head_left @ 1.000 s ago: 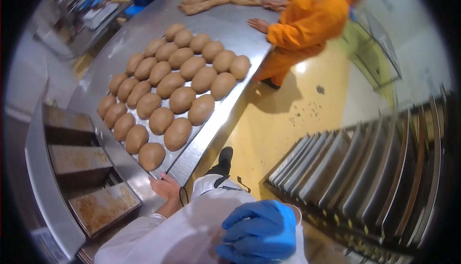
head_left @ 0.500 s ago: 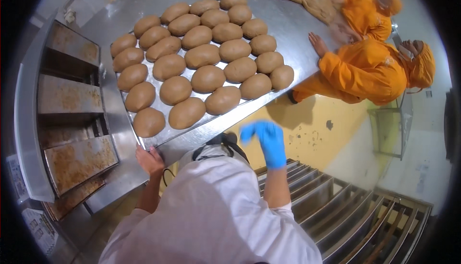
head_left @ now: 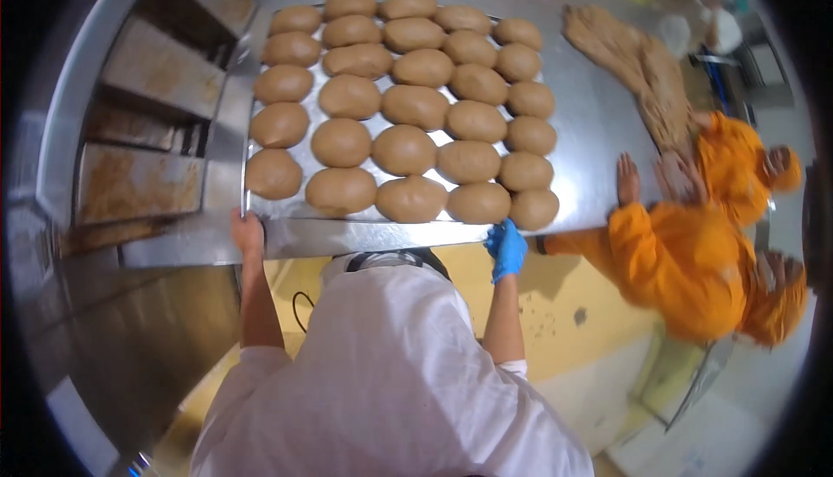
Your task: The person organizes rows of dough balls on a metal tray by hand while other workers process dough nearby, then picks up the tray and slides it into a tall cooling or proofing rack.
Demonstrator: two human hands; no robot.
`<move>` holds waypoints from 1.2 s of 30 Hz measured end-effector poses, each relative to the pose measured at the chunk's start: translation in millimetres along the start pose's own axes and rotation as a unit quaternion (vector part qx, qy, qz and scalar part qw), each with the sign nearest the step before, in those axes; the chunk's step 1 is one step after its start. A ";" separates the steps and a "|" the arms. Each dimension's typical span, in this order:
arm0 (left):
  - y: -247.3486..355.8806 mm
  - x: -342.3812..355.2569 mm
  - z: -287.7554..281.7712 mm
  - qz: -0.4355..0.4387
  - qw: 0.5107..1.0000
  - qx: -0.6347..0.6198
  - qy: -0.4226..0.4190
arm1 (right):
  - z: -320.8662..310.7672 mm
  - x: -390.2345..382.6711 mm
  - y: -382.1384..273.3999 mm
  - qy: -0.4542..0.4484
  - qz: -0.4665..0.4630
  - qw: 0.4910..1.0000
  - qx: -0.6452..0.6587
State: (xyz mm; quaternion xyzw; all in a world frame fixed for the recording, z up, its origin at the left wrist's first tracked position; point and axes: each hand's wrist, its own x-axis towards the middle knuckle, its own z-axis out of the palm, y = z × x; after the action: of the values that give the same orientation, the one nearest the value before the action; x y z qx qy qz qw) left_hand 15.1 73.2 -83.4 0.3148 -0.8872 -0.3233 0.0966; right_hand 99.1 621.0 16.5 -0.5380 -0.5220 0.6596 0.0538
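Note:
Brown oval dough pieces (head_left: 405, 150) lie in rows across a flat metal baking tray (head_left: 292, 209) at the front of a steel table. My bare left hand (head_left: 248, 233) is closed on the tray's near left corner. Over at the near right corner, my right hand (head_left: 507, 251), in a blue glove, has its fingers curled at the tray's edge, just below the corner dough piece (head_left: 534, 209). Part of its fingertips is hidden by the tray and dough.
The steel table (head_left: 590, 156) continues to the right, where a long mass of dough (head_left: 638, 73) lies. Two people in orange clothing (head_left: 685, 269) work there, hands on the table. At left stand stained metal pans (head_left: 139, 184) in a steel frame.
My right hand has come from over the floor to the tray's near right corner and closed there. My left hand stays at the left corner. The view has turned, so the tray now appears squarer.

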 end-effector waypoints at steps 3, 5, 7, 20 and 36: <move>-13.7 10.6 -6.4 -0.048 0.993 -0.082 -0.070 | -10.1 12.8 5.0 -0.022 -0.008 0.999 -0.044; -19.6 12.2 -7.4 -0.076 0.990 -0.084 -0.081 | -7.1 12.3 0.0 -0.025 -0.010 0.997 -0.072; -1.2 14.5 -3.5 -0.049 0.996 -0.005 -0.079 | -7.3 19.2 3.2 -0.017 -0.007 0.999 -0.043; 22.4 -18.3 -36.8 -0.255 0.951 -0.112 -0.135 | -1.5 33.3 2.3 0.062 0.019 0.995 0.078; 22.2 -48.8 -8.4 -0.111 0.993 -0.027 -0.034 | -6.8 58.1 -19.7 -0.001 0.006 1.000 -0.015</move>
State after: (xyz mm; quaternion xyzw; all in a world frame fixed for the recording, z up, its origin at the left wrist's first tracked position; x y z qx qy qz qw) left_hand 45.5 112.3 -61.3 0.3979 -0.8404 -0.3660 0.0384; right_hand 70.5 670.9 -5.9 -0.5412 -0.5286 0.6526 0.0417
